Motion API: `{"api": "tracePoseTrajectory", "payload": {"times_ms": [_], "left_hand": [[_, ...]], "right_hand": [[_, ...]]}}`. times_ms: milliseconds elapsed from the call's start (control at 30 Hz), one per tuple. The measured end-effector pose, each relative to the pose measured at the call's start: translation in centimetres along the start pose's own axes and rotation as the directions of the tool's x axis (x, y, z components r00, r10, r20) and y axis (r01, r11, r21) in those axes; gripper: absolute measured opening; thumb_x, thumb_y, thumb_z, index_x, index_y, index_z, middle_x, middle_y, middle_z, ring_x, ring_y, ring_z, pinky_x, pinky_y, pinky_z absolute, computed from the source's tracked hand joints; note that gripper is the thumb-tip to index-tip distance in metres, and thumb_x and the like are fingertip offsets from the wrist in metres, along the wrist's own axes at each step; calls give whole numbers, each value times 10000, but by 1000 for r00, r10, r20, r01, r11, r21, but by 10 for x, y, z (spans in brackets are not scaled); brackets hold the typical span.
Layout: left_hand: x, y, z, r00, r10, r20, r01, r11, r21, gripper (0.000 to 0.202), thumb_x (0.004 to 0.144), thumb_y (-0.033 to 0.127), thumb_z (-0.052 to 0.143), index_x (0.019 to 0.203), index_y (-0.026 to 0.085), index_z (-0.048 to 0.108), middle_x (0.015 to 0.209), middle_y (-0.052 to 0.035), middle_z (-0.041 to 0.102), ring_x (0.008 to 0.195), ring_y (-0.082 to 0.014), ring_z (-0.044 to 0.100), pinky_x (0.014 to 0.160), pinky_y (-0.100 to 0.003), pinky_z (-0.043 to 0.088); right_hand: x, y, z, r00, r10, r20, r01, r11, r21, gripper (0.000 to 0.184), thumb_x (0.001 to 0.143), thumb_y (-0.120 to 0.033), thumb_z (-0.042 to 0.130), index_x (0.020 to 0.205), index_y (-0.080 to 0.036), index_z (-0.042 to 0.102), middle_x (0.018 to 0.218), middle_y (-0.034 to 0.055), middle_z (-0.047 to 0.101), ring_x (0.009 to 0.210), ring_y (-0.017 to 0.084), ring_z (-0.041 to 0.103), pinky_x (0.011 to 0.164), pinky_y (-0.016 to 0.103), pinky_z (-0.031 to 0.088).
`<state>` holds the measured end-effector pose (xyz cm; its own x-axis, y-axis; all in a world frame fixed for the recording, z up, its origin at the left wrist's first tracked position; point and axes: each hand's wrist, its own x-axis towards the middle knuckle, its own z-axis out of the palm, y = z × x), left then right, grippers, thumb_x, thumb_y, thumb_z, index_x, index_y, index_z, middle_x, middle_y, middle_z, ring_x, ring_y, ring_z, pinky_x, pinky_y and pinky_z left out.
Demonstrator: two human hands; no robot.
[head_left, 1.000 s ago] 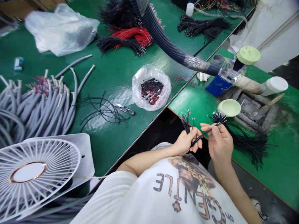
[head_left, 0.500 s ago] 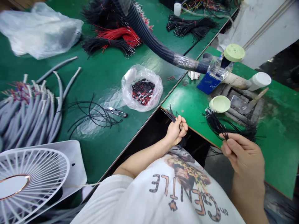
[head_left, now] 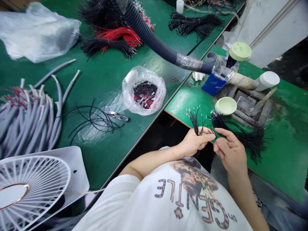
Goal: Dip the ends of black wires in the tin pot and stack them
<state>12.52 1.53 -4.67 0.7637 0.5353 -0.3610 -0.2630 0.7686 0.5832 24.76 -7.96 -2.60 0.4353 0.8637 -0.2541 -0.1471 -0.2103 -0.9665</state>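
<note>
My left hand is closed around a small bunch of black wires, whose bare silvery tips fan upward above the fingers. Close beside it, my right hand pinches thin black wire near the left thumb; how many strands it has is hidden by the fingers. A larger pile of black wires with pale stripped ends lies on the green bench to the right, just beyond my right hand. A pale green bowl stands at the far side of that pile.
A clear plastic bag of small red and black parts sits on the left table. Near it are snips and loose black wire. A ribbed hose crosses overhead. Grey cables and a white fan occupy the left.
My right hand has moved left, away from the wire pile, with thin black wire in its fingers. My left hand has moved right with its bunch, and the two hands now nearly touch.
</note>
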Motion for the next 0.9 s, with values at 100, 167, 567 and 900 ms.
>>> {"api": "tracePoseTrajectory", "payload": {"times_ms": [100, 167, 567, 900], "left_hand": [[1, -1, -1, 999, 29, -29, -29, 1000, 4, 398, 637, 405, 888, 784, 139, 630, 463, 92, 458, 372, -30, 322, 378, -200, 148], [2, -2, -2, 997, 47, -57, -46, 999, 19, 406, 637, 416, 887, 779, 133, 633, 464, 91, 463, 370, -27, 327, 383, -200, 161], [6, -5, -8, 991, 125, -46, -119, 985, 122, 414, 660, 463, 874, 756, 125, 654, 456, 76, 481, 386, -33, 340, 410, -209, 229], [8, -2, -11, 982, 150, -118, -143, 988, 61, 441, 640, 479, 883, 778, 131, 650, 452, 97, 421, 377, -25, 296, 392, -198, 174]], "right_hand": [[0, 6, 1, 1000, -19, -21, 18, 999, -42, 257, 893, -335, 702, 1116, -209, 679, 612, -29, 630, 426, 61, 414, 422, 193, 325], [0, 9, 2, 997, -41, -60, 36, 995, -94, 205, 880, -333, 720, 1033, -201, 685, 645, -18, 659, 429, 60, 449, 418, 190, 353], [5, 7, 2, 997, -30, -69, 15, 979, -204, 190, 888, -376, 708, 864, -189, 684, 668, -3, 677, 452, 72, 530, 418, 182, 404], [4, 3, 4, 998, -50, -48, 37, 971, -238, 199, 928, -348, 654, 810, -188, 649, 666, -7, 675, 465, 79, 552, 436, 195, 427]]}}
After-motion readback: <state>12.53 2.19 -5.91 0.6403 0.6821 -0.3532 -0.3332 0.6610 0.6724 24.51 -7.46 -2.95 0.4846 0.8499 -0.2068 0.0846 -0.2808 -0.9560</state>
